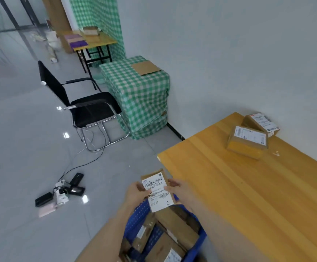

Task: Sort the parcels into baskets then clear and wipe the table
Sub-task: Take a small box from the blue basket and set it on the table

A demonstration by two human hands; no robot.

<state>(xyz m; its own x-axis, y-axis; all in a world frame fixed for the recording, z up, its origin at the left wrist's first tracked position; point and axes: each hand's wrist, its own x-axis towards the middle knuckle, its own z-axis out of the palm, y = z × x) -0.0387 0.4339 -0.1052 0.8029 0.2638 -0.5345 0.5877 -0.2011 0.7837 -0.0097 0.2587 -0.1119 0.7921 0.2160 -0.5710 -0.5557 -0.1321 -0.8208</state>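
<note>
Over the blue basket (137, 214) of boxes, just off the yellow table's (248, 195) corner, a small brown cardboard parcel (155, 184) is held up. The left hand (136, 192) and right hand (178, 188) each pinch one side. Its long white label shows barcodes and a "2". Two labelled parcels (246, 142) sit touching at the table's far end.

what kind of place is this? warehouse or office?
Probably an office-like room set up for parcel sorting, not a warehouse: two labelled parcels on a wooden table, a blue basket of parcels beside it, a black office chair.
</note>
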